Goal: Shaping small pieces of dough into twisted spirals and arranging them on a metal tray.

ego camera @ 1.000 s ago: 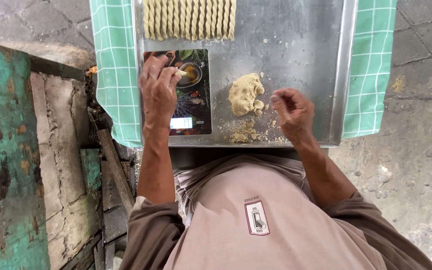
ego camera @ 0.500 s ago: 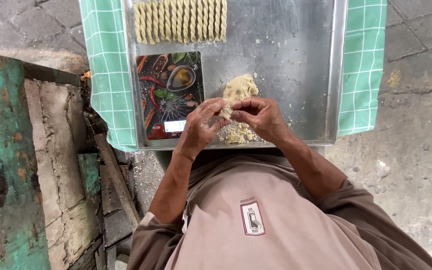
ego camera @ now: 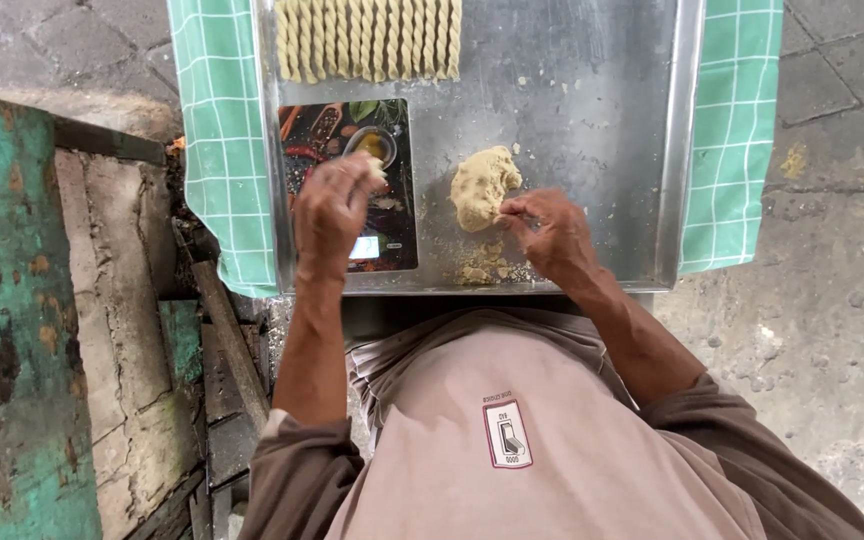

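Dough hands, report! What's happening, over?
Left hand pinching small dough piece over scale. Right hand picking at dough lump. Nothing blocking.

Even, soft daylight, no hard shadows anywhere. Metal tray (ego camera: 592, 90) shows dull, diffuse sheen, no blown glare. Small bright spot on the scale (ego camera: 347, 185) display. Focus sharp across centre; slight motion blur on left hand (ego camera: 332, 210) fingertips. Mild wide-angle bending at frame edges. Colours a bit flat, exposure fine.

Brown shirt, small chest patch
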